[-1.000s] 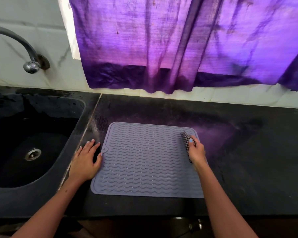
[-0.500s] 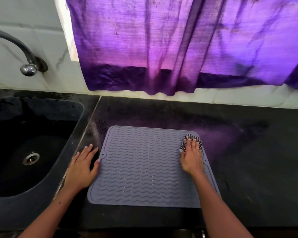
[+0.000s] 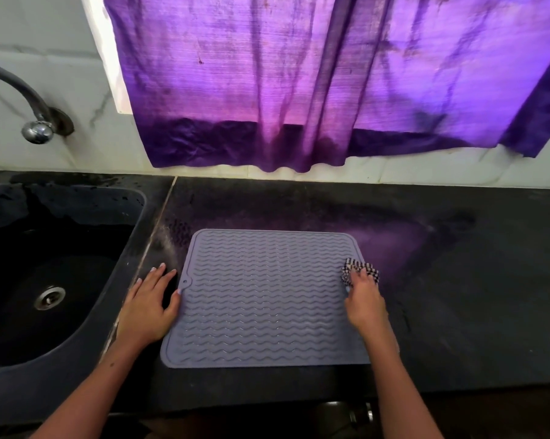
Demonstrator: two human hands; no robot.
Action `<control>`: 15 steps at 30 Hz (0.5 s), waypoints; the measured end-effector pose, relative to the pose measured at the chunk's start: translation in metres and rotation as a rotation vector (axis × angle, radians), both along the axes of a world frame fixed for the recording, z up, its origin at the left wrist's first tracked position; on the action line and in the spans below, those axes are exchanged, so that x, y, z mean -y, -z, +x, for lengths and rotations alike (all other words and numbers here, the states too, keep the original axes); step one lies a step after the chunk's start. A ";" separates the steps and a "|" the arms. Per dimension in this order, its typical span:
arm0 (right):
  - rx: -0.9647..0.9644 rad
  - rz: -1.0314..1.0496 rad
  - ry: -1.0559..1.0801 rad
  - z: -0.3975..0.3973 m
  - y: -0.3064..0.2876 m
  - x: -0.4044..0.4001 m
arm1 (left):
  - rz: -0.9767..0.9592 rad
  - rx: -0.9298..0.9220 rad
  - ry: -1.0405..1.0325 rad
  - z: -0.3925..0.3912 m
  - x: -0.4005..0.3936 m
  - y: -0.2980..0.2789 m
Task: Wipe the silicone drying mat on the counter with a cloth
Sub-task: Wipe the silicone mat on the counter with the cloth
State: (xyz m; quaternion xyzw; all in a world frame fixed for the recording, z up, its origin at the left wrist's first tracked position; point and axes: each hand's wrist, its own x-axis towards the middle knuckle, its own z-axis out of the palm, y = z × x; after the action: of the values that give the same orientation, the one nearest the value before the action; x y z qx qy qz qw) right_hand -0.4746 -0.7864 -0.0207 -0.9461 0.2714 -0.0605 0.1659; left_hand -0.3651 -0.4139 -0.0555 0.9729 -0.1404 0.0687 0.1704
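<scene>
**Cloth at the mat's right edge**

I see the mat (image 3: 267,296) lying flat on the dark counter (image 3: 473,296), just right of the sink (image 3: 45,264), its wavy ribs facing up and a small tab with a hole at its left edge. My right hand (image 3: 363,299) is over the mat's right edge, about halfway up, with the checked cloth (image 3: 359,271) bunched under the fingers. The fingers curl down over the cloth and press it onto the mat; part of the cloth pokes out past the fingertips and reaches the edge of the mat. My left hand (image 3: 150,304) lies flat on the counter between sink and mat, fingers straight and spread, holding nothing. Its thumb touches the mat's left edge just below the tab. Both forearms come in from the bottom of the view. Behind the counter a purple curtain (image 3: 330,80) hangs over the white tiled wall, its hem just above the counter. A tap (image 3: 29,112) curves out of the wall above the sink, and the drain (image 3: 49,298) shows in the basin.
</scene>
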 end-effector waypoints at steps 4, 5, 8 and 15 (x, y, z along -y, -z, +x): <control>-0.022 -0.100 -0.021 -0.010 0.020 -0.005 | -0.002 0.007 -0.002 0.000 0.001 0.001; -0.023 -0.112 -0.022 -0.010 0.020 -0.005 | 0.000 0.006 -0.002 0.000 0.001 0.001; -0.027 -0.085 -0.014 -0.010 0.017 -0.008 | 0.004 -0.004 -0.002 0.000 0.000 0.002; -0.027 0.241 -0.008 -0.011 -0.014 0.005 | 0.003 -0.027 0.003 -0.001 0.000 -0.001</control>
State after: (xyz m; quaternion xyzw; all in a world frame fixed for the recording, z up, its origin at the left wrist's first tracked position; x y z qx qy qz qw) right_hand -0.4858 -0.7911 -0.0066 -0.9212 0.2750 -0.0141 0.2748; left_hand -0.3660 -0.4143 -0.0544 0.9738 -0.1394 0.0553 0.1710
